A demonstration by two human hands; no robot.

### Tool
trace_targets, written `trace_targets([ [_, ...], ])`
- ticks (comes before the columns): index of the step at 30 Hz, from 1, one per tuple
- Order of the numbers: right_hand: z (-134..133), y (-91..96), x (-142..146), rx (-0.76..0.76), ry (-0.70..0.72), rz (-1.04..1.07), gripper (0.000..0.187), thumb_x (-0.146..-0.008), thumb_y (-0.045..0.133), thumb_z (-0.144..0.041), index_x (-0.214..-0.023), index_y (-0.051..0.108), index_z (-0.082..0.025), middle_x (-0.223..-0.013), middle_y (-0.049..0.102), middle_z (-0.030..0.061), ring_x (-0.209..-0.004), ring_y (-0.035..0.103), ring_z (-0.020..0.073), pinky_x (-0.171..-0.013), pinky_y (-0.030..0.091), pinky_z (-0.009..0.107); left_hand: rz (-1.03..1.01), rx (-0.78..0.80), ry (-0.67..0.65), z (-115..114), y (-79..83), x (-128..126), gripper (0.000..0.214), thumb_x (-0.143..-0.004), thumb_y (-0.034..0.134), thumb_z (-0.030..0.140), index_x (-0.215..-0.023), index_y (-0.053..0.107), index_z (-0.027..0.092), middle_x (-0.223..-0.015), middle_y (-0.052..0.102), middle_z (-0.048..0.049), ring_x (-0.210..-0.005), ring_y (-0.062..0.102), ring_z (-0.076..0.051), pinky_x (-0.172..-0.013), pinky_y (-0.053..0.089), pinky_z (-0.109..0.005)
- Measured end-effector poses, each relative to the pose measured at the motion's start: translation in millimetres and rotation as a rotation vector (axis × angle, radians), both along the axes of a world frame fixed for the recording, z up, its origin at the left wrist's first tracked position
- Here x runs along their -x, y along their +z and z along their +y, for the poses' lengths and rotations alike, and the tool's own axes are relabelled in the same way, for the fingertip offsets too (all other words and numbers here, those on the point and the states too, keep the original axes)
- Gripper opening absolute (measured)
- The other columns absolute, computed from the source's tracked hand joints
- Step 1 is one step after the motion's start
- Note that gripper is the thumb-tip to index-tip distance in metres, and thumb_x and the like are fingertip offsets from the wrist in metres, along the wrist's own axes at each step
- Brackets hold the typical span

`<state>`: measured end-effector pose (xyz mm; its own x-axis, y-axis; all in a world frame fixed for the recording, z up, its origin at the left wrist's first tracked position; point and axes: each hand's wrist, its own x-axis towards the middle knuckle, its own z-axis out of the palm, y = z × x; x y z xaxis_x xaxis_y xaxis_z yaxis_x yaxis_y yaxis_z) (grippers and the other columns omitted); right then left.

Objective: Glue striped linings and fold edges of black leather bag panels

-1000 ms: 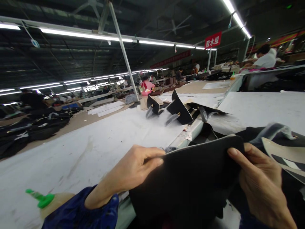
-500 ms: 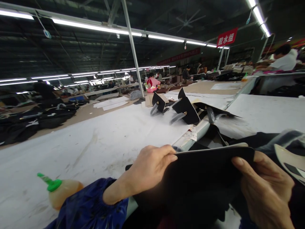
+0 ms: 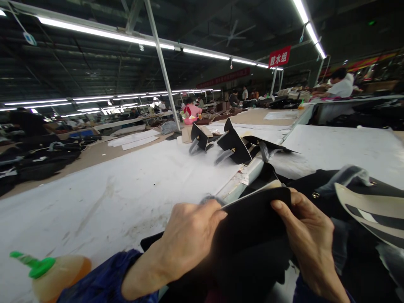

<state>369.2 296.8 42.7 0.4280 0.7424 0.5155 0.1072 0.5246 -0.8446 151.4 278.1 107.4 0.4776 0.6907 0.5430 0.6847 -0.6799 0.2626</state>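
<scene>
A black bag panel (image 3: 252, 235) with a pale inner edge is held up in front of me by its top edge. My left hand (image 3: 189, 235) pinches that edge near its left end, thumb on the near face. My right hand (image 3: 307, 231) grips the upper right corner between thumb and fingers. The fingers behind the panel are partly hidden. To the right lie more black bag pieces (image 3: 303, 183) with a plastic-wrapped handle (image 3: 345, 179) and gold rings. Beside them is a beige-lined piece (image 3: 353, 198) with dark stripes.
A squeeze bottle (image 3: 59, 275) with a green cap and amber liquid lies at lower left by my sleeve. Black panels with wrapped handles (image 3: 235, 145) stand on the white table (image 3: 126, 193). A metal post (image 3: 162, 63) rises beyond. Other people work farther back.
My view has turned slightly right, so the scene sits farther left. My right hand has come closer to my left, and the panel's held edge spans less width. Both hands keep their grip.
</scene>
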Motion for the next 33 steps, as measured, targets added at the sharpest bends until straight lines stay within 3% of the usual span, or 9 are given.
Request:
trace_targets([
  [6, 3, -0.6, -3, 0.107, 0.181, 0.160, 0.029, -0.070, 0.083, -0.039, -0.064, 0.061, -0.021, -0.067, 0.057, -0.0030, -0.064, 0.050, 0.0110, -0.059, 0.041, 0.023, 0.047, -0.233, -0.083, -4, 1.1, -1, 0.021, -0.094, 0.051, 0.011, -0.077, 0.063, 0.011, -0.051, 0.051, 0.0033, -0.041, 0.045, -0.012, -0.044, 0.033, -0.029],
  [14, 3, 4.0, -2, 0.110, 0.297, 0.240, 0.033, -0.065, 0.085, -0.038, -0.058, 0.058, -0.019, -0.061, 0.052, -0.0029, -0.058, 0.046, 0.0098, -0.054, 0.038, 0.022, 0.065, -0.322, -0.142, -5, 2.0, -1, 0.019, -0.092, 0.054, 0.009, -0.080, 0.068, 0.007, -0.053, 0.059, -0.0008, -0.043, 0.053, -0.015, -0.045, 0.039, -0.030],
  [18, 6, 3.3, -2, 0.083, 0.290, 0.242, 0.032, -0.065, 0.086, -0.037, -0.058, 0.059, -0.020, -0.062, 0.055, -0.0028, -0.058, 0.048, 0.0098, -0.054, 0.040, 0.023, 0.018, -0.238, -0.198, 1, 0.7, 3, 0.018, -0.094, 0.054, 0.013, -0.087, 0.069, 0.007, -0.061, 0.067, -0.0042, -0.047, 0.058, -0.015, -0.048, 0.042, -0.028],
  [24, 7, -0.9, -3, 0.073, 0.227, 0.222, 0.028, -0.065, 0.085, -0.034, -0.060, 0.061, -0.021, -0.067, 0.058, -0.0023, -0.064, 0.052, 0.0112, -0.058, 0.042, 0.023, -0.045, 0.035, -0.214, 10, -0.3, 5, 0.018, -0.096, 0.052, 0.015, -0.096, 0.068, 0.008, -0.061, 0.063, -0.0005, -0.046, 0.052, -0.011, -0.048, 0.040, -0.024],
  [29, -3, 3.0, -2, 0.102, 0.140, 0.175, 0.024, -0.067, 0.084, -0.035, -0.065, 0.063, -0.023, -0.073, 0.060, -0.0018, -0.070, 0.052, 0.0130, -0.061, 0.043, 0.024, -0.065, -0.019, -0.183, 9, -4.3, -3, 0.023, -0.099, 0.049, 0.019, -0.098, 0.067, 0.005, -0.061, 0.065, -0.0020, -0.043, 0.052, -0.011, -0.046, 0.041, -0.023],
  [33, -11, 8.2, 6, 0.108, 0.174, 0.105, 0.028, -0.070, 0.081, -0.037, -0.061, 0.059, -0.021, -0.069, 0.057, -0.0014, -0.064, 0.051, 0.0121, -0.057, 0.042, 0.024, -0.052, -0.107, -0.141, 5, -8.4, -9, 0.027, -0.102, 0.045, 0.023, -0.094, 0.066, 0.008, -0.058, 0.066, -0.0013, -0.041, 0.054, -0.011, -0.045, 0.041, -0.024],
])
